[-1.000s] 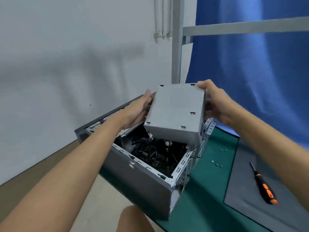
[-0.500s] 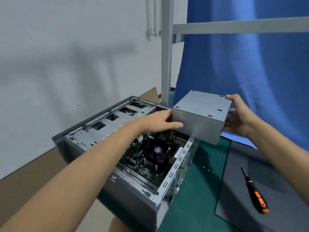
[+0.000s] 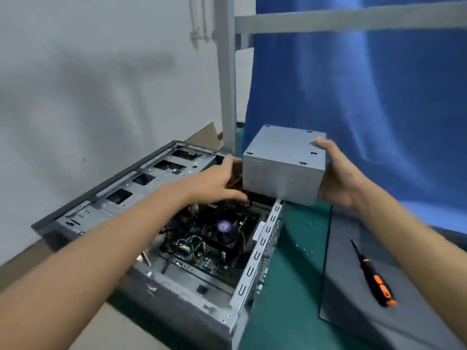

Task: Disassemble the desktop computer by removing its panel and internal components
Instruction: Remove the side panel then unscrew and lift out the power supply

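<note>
Computer case [image 3: 177, 299], motherboard [image 3: 199, 256] inside, power supply [image 3: 283, 178] held above

Workshop-type repair bench: green mat [image 3: 298, 269] under the right hand [image 3: 338, 180], loose screws [image 3: 305, 251] and a screwdriver [image 3: 374, 276] below it, opened PC case [image 3: 177, 286] under the left hand [image 3: 214, 183]. Blue curtain [image 3: 379, 97] on a metal frame [image 3: 227, 72] beyond both hands; bare wall [image 3: 101, 84] left.

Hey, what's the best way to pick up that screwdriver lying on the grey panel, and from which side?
Probably by its thick orange-and-black handle, coming straight down from above. The screwdriver lies flat on the panel, handle end nearest the person, thin shaft pointing away, so the handle gives fingers the most to close on.
</note>
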